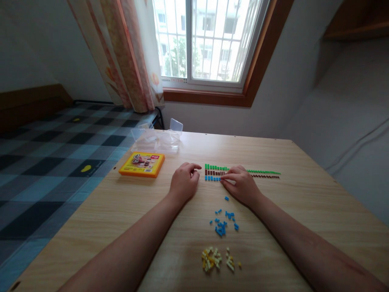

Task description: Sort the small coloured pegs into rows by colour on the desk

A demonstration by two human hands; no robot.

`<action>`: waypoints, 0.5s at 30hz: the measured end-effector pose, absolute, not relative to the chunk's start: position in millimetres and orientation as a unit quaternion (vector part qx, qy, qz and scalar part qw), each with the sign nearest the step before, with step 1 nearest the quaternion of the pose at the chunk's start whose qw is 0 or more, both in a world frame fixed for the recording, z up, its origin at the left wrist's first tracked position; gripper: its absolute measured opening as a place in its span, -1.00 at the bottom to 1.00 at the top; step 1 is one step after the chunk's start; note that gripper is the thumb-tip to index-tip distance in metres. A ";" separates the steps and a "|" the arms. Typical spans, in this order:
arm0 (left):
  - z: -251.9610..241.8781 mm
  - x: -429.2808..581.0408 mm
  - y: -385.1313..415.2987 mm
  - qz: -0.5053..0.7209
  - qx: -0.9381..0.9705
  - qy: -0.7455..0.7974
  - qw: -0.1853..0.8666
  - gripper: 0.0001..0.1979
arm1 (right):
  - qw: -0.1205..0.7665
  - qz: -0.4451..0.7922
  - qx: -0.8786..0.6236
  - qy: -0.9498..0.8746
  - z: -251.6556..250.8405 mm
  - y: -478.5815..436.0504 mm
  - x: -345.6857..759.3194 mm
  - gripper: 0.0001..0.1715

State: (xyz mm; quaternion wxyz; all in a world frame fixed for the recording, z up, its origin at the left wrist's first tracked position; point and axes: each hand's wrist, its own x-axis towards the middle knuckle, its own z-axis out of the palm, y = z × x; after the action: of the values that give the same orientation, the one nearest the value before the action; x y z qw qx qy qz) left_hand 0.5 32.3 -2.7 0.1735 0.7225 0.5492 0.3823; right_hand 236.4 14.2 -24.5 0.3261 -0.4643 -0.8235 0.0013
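A: Where is the blue row (212,178)?

B: On the table (146,219), running left to right, just nearer the person than the brown row (209,172) and green row (208,166). Its right end is at the right hand's (243,182) fingertips.

A: Is that hand holding a brick?

B: I can't tell. Thumb and fingers come together there and hide what's between them.

A: And the left hand (184,180)?

B: Loosely curled near the rows' left end, nothing visible in it.

A: Which hand is nearer the lone brick (226,198)?

B: The right. That blue piece lies just on the person's side of it, its long axis roughly along the rows. The blue pile (221,230) lies closer to the person, and the yellow pile (209,259) closer again.

A: Any writing?

B: The box (142,164) has large dark characters and a red label with pale marks, all too small to read. I can make out no brand.
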 end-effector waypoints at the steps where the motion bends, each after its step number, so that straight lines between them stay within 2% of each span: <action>1: -2.9 0.5 32.4 0.383 0.723 0.549 0.173 -0.71 | 0.331 0.001 -0.463 -0.822 -24.3 14.0 236.3 -0.88; 11: -2.9 0.8 32.8 0.379 0.726 0.549 0.167 -0.71 | 0.323 -0.006 -0.454 -0.830 -25.8 14.7 236.4 -0.85; 15: -2.0 0.8 32.3 0.382 0.723 0.549 0.174 -0.71 | 0.355 -0.008 -0.449 -0.820 -25.5 13.9 236.8 -0.84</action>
State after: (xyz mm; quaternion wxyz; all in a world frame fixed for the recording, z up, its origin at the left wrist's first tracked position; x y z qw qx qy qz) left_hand 0.8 32.3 -2.0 0.1741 0.7226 0.5490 0.3823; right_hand 236.8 13.9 -25.5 0.3552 -0.4487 -0.8201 -0.0076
